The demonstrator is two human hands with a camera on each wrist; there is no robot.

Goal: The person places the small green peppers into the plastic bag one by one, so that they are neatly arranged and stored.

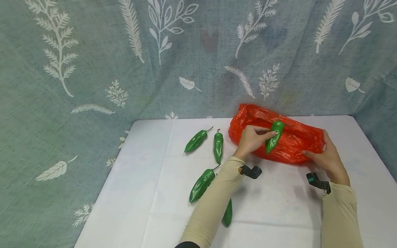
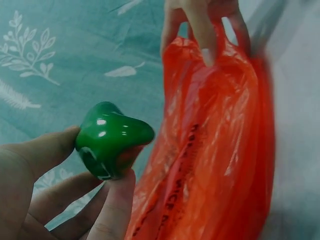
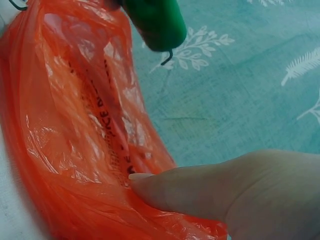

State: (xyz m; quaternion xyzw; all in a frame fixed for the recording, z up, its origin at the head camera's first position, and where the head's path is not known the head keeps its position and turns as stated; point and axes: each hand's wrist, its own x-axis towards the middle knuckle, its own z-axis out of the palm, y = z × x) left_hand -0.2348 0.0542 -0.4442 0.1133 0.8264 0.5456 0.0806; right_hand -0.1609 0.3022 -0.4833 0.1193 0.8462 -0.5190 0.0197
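Note:
My left hand (image 1: pixel 252 139) pinches a glossy green chili pepper (image 1: pixel 275 135) between thumb and fingers. In the head view the pepper overlaps the middle of a crinkled red plastic bag (image 1: pixel 296 153). From the left wrist the pepper (image 2: pixel 112 137) is seen end-on, beside the bag (image 2: pixel 225 130). My right hand (image 1: pixel 329 160) grips the bag's right end, its thumb (image 3: pixel 175 187) lying over the plastic near some dark printed lettering. The pepper's thin dark stem (image 3: pixel 167 57) shows in the right wrist view.
Left of the bag, several green peppers lie on the white table (image 1: pixel 163 223): one (image 1: pixel 196 141) at the back, another (image 1: pixel 218 147) beside it, a third (image 1: pixel 201 185) nearer. My left sleeve (image 1: pixel 213 209) partly covers one more pepper (image 1: pixel 227 214). A leaf-patterned green cloth (image 1: pixel 195 56) hangs behind.

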